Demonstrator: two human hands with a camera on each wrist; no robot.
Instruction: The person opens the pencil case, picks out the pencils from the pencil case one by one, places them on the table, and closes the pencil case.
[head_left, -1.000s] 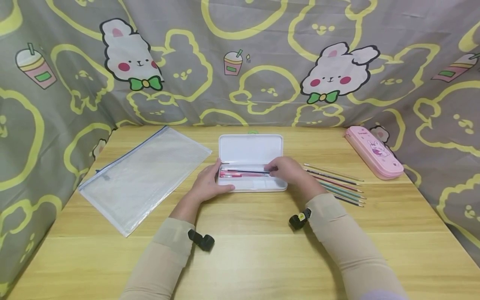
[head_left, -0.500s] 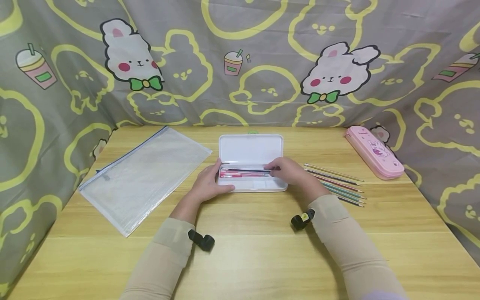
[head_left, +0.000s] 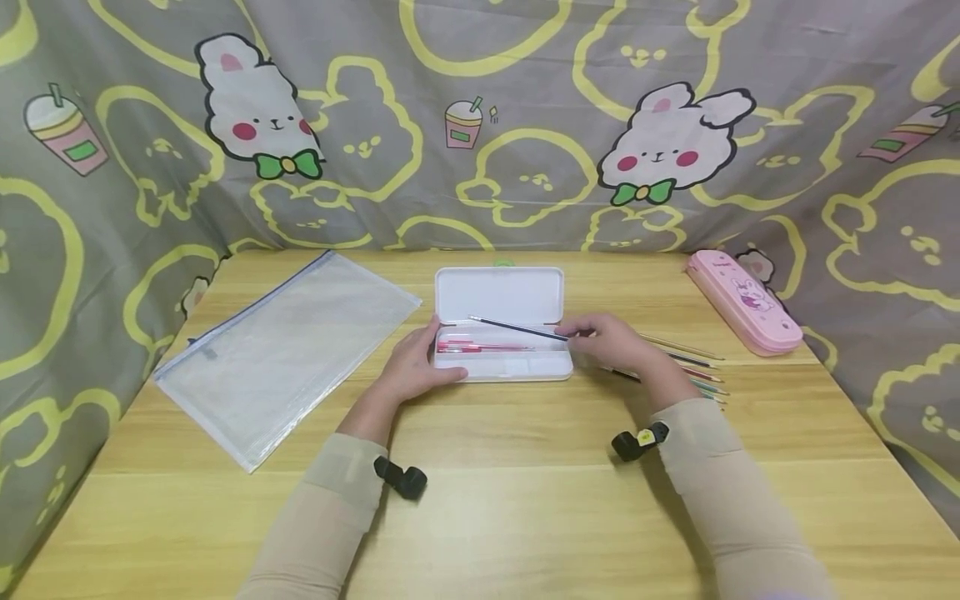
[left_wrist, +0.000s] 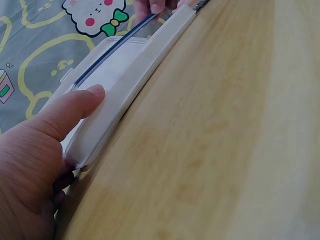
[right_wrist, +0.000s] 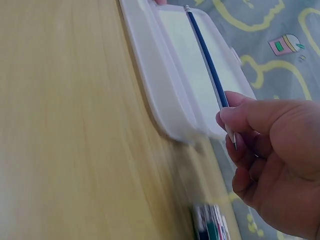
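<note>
A white pencil box (head_left: 498, 296) stands with its lid up in the middle of the table. My left hand (head_left: 411, 363) grips its left end, the thumb (left_wrist: 92, 97) over the front rim. Above the box's right part, my right hand (head_left: 603, 340) pinches a dark blue pencil (right_wrist: 207, 60) near its sharpened tip. The pencil slants over the box, its eraser end toward the lid. Pink pens (head_left: 468, 346) lie in the back compartment. To the right, several pencils (head_left: 697, 360) lie on the table, partly hidden behind my right hand and wrist.
A clear zip bag (head_left: 288, 358) with a blue edge lies flat at the left. At the back right is a pink pencil case (head_left: 745, 302) with a rabbit print. A patterned curtain (head_left: 525, 125) hangs behind and beside the wooden table (head_left: 480, 508).
My right hand has lifted the blue pencil out of the box and moved it to the right. My left hand keeps its hold on the box.
</note>
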